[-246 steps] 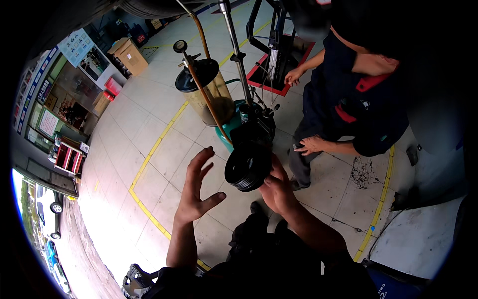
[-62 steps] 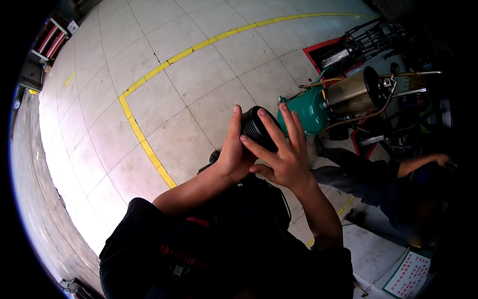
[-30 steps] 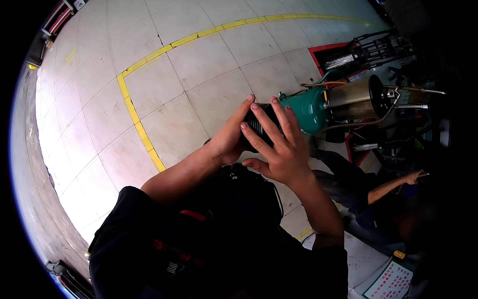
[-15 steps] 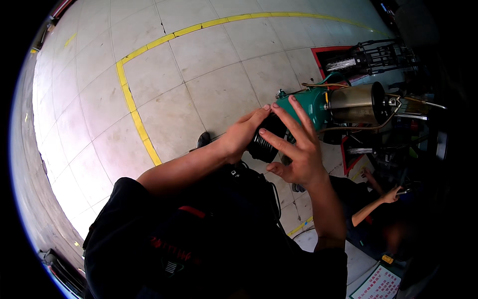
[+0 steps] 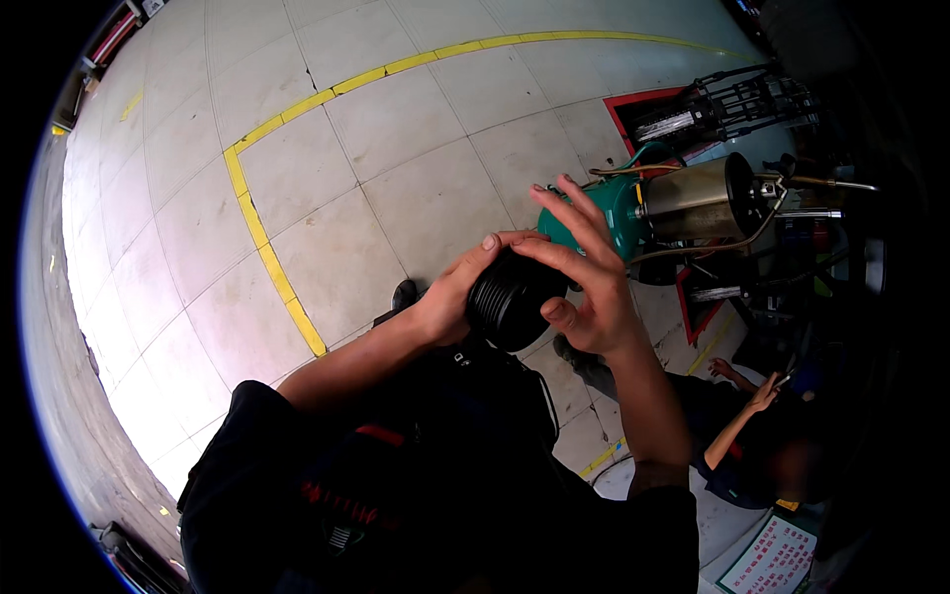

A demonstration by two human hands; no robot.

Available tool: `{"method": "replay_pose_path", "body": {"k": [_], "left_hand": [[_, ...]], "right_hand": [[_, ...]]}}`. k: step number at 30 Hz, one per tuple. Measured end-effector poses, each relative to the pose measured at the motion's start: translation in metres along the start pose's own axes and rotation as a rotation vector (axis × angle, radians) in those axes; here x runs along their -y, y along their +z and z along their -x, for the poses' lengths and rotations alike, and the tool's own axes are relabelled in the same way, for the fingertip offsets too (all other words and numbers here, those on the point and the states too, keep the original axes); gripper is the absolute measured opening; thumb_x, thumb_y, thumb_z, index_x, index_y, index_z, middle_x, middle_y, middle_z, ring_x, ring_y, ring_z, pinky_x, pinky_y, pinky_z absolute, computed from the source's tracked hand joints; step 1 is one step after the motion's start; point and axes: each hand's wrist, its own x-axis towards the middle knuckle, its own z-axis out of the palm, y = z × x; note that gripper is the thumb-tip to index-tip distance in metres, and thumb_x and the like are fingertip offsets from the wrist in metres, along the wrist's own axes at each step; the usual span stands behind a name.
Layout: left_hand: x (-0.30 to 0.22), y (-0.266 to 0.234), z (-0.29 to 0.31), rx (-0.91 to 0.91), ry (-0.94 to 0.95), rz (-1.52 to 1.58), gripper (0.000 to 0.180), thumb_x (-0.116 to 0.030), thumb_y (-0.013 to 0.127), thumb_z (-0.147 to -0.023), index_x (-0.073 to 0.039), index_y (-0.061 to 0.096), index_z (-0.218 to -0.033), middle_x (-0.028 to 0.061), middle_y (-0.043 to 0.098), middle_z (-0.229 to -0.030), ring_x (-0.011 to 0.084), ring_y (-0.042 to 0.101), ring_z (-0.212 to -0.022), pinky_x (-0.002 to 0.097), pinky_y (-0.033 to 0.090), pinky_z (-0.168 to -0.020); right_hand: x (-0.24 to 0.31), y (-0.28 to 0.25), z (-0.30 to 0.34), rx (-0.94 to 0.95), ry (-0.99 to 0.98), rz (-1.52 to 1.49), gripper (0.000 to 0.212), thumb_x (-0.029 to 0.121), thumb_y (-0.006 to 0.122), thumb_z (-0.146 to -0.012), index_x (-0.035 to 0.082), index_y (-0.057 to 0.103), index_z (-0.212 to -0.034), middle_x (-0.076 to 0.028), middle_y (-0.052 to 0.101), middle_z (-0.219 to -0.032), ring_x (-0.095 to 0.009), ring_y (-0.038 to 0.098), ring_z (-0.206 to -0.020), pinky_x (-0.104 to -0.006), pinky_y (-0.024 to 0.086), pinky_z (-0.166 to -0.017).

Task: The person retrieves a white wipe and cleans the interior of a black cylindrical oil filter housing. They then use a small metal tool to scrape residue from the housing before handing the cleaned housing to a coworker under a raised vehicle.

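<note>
A black cylinder with a ribbed side (image 5: 510,302) is held up in front of my body. My left hand (image 5: 455,292) is closed around its left side, with the thumb up along the edge and the other fingers hidden. On the other side, my right hand (image 5: 599,282) is open with fingers spread. Its index fingertip reaches the cylinder's upper edge near my left fingertips; whether it touches I cannot tell. The right thumb stands apart beside the cylinder's right side. The cylinder's exact kind does not show.
Beyond my right hand stands a green tank (image 5: 618,213) with a metal cylinder (image 5: 698,198) and hoses. Dark machinery (image 5: 722,109) is at the far right. A person's arm (image 5: 737,431) holds a small object at lower right, near a printed sheet (image 5: 772,559). Yellow tape (image 5: 262,233) marks the tiled floor.
The ribbed cylinder and my left hand have moved slightly left and toward me, turning more of the ribbed side into view. My right fingers have shifted, and the hand remains spread.
</note>
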Motion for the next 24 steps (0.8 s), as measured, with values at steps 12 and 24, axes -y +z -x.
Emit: {"method": "replay_pose_path", "body": {"k": [12, 24], "left_hand": [[-0.020, -0.018, -0.017, 0.106, 0.156, 0.615, 0.075, -0.058, 0.036, -0.111, -0.001, 0.046, -0.158, 0.0251, 0.049, -0.160, 0.0521, 0.059, -0.133, 0.0591, 0.062, -0.093], [-0.031, -0.022, -0.028, 0.107, 0.012, 0.581, 0.105, -0.088, 0.032, -0.098, -0.005, 0.046, -0.159, 0.0275, 0.053, -0.157, 0.0504, 0.056, -0.141, 0.0631, 0.061, -0.099]], "right_hand": [[0.000, 0.033, 0.017, -0.173, 0.258, -0.364, 0.100, 0.080, 0.035, -0.104, -0.006, 0.058, -0.151, -0.023, 0.041, -0.169, -0.042, 0.024, -0.163, -0.0576, 0.028, -0.127], [-0.014, 0.031, 0.024, -0.241, 0.169, -0.173, 0.093, 0.079, 0.042, -0.103, 0.000, 0.065, -0.148, -0.024, 0.042, -0.169, -0.045, 0.024, -0.162, -0.0591, 0.022, -0.128]]}}
